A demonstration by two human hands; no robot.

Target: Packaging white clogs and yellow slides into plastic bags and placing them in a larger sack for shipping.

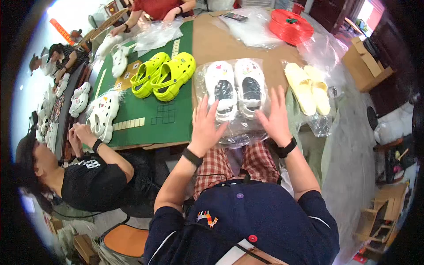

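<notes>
A pair of white clogs with small charms (219, 73) lies side by side on the table in front of me, toes pointing away. Clear plastic (238, 136) lies under and around the pair. My left hand (206, 123) rests at the near left of the clogs, fingers spread. On their near right is my right hand (276, 117), its fingers also stretched out. Neither hand grips anything; whether the fingertips touch the plastic is hard to tell. Pale yellow slides (308, 90) lie on plastic to the right. Bright lime clogs (163, 76) stand to the left.
A green mat (170, 128) covers the table's left part. A red roll of plastic twine (291, 27) and a plastic bag pile (249, 33) sit at the far side. One co-worker (97, 176) sits at left near white clogs (104, 112); another (154, 11) works across the table.
</notes>
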